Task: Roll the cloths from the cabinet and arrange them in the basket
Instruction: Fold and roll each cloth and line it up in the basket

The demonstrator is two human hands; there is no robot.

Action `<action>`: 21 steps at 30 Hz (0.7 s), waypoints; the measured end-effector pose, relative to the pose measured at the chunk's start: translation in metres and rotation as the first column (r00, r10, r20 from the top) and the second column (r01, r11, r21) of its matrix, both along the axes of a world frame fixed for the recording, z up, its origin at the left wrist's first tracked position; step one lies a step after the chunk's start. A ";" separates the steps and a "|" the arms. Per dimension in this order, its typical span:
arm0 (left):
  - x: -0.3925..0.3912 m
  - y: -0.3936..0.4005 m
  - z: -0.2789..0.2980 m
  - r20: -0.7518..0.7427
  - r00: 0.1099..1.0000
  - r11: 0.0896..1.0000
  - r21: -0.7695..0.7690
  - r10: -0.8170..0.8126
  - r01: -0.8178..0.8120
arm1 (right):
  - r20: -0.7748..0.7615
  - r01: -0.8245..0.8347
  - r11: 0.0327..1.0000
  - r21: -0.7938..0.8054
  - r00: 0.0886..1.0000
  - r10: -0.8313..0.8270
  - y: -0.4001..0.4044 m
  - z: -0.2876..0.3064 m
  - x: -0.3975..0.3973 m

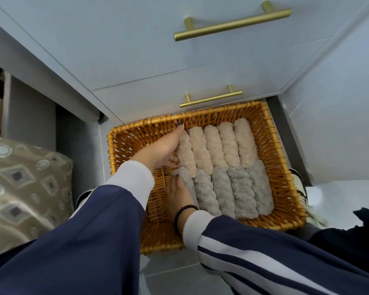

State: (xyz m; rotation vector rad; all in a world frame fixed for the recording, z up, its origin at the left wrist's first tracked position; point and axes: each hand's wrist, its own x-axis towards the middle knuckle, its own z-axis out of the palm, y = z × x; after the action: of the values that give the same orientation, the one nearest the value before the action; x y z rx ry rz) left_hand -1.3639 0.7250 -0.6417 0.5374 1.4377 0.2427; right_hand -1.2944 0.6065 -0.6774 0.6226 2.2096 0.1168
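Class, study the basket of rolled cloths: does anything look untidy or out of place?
Mostly neat. The leftmost grey roll looks slightly loose at its far end, where the right hand touches it. The left hand presses the leftmost beige roll. The basket has bare floor at left.

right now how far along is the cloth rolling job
Done: five beige rolls and five grey rolls lie in two rows in the basket. In hand: the left hand and right hand press the leftmost rolls. Left: the basket's left strip is bare; the cabinet's contents are hidden.

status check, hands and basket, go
Left hand open, pressing leftmost beige roll. Right hand open on leftmost grey roll. Basket: two rows of five. Nothing in the way.
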 end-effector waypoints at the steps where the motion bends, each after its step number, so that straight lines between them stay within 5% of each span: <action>1: 0.002 0.000 -0.001 -0.017 1.000 1.000 0.013 0.007 -0.007 | 0.008 0.009 1.000 -0.002 1.000 -0.009 -0.001 -0.001 0.002; 6: 0.015 -0.001 -0.008 -0.194 0.975 0.984 0.158 0.112 -0.081 | 0.055 0.038 0.995 -0.092 0.998 -0.033 -0.003 -0.006 0.000; 10: 0.018 -0.008 -0.017 -0.345 0.938 0.957 0.265 -0.020 0.118 | -0.080 0.075 0.988 -0.137 0.993 -0.087 0.012 -0.003 -0.003; 14: 0.024 -0.009 -0.026 -0.504 0.850 0.922 0.235 -0.156 0.309 | -0.153 0.080 0.997 -0.019 0.985 -0.082 0.018 -0.008 0.021; 21: 0.028 -0.006 -0.034 -0.592 0.784 0.902 0.216 -0.184 0.375 | -0.077 0.096 0.989 -0.112 0.992 -0.105 0.021 -0.009 0.029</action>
State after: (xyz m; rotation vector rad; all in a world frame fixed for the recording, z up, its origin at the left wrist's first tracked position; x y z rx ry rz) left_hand -1.3356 0.7195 -0.6759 1.1653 1.8721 0.0741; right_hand -1.2651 0.6272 -0.6867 0.6875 2.2419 -0.0814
